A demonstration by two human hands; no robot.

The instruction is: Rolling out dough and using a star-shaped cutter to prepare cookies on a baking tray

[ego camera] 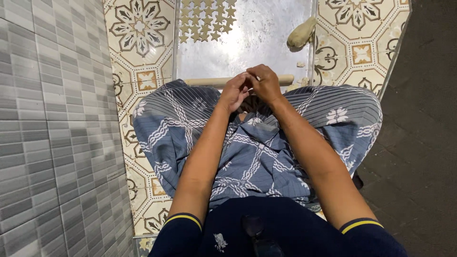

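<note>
I sit cross-legged on a patterned tile floor with a blue patterned cloth (pixel 257 147) over my lap. My left hand (pixel 234 91) and my right hand (pixel 264 83) meet fingertip to fingertip above my knees, fingers curled together; whatever lies between them is hidden. Just beyond the hands a wooden rolling pin (pixel 214 81) lies across the near edge of a flour-dusted metal sheet (pixel 257 43). Several star-shaped dough cut-outs (pixel 205 19) lie in rows at the sheet's far end. A lump of dough (pixel 301 34) rests on the sheet's right edge.
A grey tiled wall (pixel 52 128) runs along my left. Ornate cream floor tiles (pixel 138 28) surround the sheet. To the right the tiled ledge ends at a raised edge (pixel 395 57), with dark paving (pixel 423 143) beyond. Small dough crumbs (pixel 300 64) lie near the pin.
</note>
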